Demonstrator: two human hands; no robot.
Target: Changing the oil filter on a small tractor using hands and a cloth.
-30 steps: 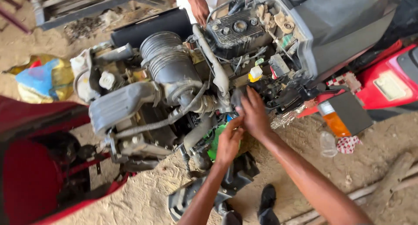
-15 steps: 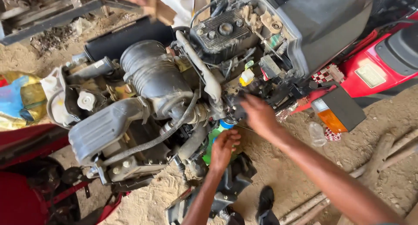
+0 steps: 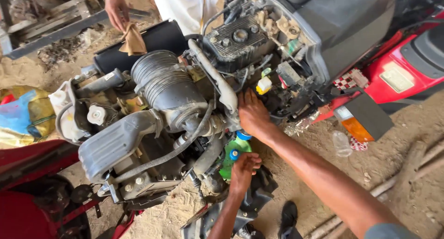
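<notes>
- Left hand [image 3: 243, 170] sat lowest in view, under the engine [image 3: 152, 123]; fingers curled on a small blue cap [image 3: 234, 154] of a green bottle [image 3: 231, 158] tucked beside the lower hose [image 3: 208, 155]; grip looked like a pinch on the cap, though the fingertips were partly hidden
- Right hand [image 3: 252, 113] lay above it, palm flat against the engine side just below the curved metal pipe [image 3: 217, 81]; fingers spread and pressed into the gap; could not tell whether they gripped anything inside
- Judgement: the bottle was wedged between hose and frame, so keeping it upright while the cap turned would avoid a spill; the right hand was best kept as a brace on the block, clear of loose wires [image 3: 273, 105] near the yellow-white plug [image 3: 264, 84]
- Judgement: sandy ground [image 3: 397, 174] sat just beneath, so an opened cap was better kept off the dirt
- Beyond: ribbed black air duct [image 3: 159, 79] topped the engine; grey cover [image 3: 115, 144] lay to its left; red bodywork [image 3: 407, 77] stood at right
- Farthest: another person's hand [image 3: 115, 7] held a tan rag [image 3: 132, 40] over the black cylinder [image 3: 152, 40], well apart from both working hands
</notes>
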